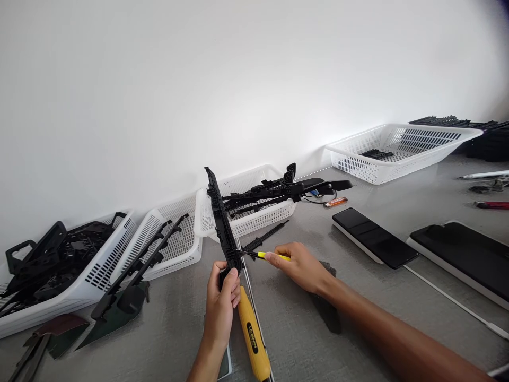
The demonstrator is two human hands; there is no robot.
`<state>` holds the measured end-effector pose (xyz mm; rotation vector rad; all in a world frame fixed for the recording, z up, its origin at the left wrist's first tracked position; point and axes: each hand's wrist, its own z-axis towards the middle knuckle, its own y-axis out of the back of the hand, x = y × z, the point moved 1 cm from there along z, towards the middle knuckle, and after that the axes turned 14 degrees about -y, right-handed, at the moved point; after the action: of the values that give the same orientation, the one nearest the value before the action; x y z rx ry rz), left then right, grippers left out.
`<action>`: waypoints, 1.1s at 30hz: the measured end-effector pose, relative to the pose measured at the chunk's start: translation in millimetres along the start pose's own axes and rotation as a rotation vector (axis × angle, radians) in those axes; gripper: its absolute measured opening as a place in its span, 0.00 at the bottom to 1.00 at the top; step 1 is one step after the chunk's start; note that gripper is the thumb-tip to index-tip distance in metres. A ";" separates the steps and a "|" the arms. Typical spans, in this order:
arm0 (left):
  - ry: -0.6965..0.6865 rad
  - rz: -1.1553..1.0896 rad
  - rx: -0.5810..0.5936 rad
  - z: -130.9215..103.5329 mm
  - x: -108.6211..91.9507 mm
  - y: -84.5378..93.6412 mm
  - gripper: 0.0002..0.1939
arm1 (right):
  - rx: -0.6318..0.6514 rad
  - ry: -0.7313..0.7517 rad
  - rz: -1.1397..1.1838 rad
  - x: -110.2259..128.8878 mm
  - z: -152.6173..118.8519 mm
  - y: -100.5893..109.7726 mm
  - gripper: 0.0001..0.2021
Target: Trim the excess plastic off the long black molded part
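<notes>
My left hand (225,289) is closed around the lower end of a long black plastic part (221,217), which stands tilted up above the table. In my right hand (294,262) is a slim tool with a yellow handle (274,256); its dark tip meets the right edge of the part near its lower end. Just below the part lies a yellow-handled tool (252,334). Behind it, a white basket (248,225) holds several black parts, some sticking out over its right side.
Two more white baskets (93,265) (175,265) stand at the left, another (374,170) at the back right. A black phone (371,233), a larger black device (461,254), an orange lighter (336,202) and a white cable (449,297) lie on the right.
</notes>
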<state>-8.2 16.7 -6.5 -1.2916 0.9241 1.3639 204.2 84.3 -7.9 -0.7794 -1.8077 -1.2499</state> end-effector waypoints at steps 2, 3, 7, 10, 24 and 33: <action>0.003 0.004 0.005 -0.6 -0.4 -0.3 0.25 | 0.008 0.007 -0.002 0.9 -0.4 -0.8 0.32; 0.005 0.006 0.006 -0.8 -0.3 -0.5 0.25 | 0.003 0.008 -0.009 1.1 -0.4 -1.1 0.32; 0.003 0.013 0.006 -0.7 1.3 -1.2 0.25 | -0.032 0.005 -0.037 1.0 -0.3 -0.3 0.31; 0.000 0.003 0.005 -0.2 2.5 -0.9 0.24 | -0.036 0.015 -0.031 1.3 -0.9 -0.1 0.31; 0.004 0.009 0.009 0.1 -1.1 -2.5 0.22 | -0.059 0.025 0.002 1.4 1.0 1.7 0.33; 0.009 0.020 0.025 -1.2 -1.9 -2.4 0.21 | -0.064 0.008 -0.007 2.4 -0.1 2.5 0.33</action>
<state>-5.7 15.8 -4.5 -1.2730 0.9599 1.3590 205.1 85.1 -4.7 -0.8038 -1.7727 -1.3193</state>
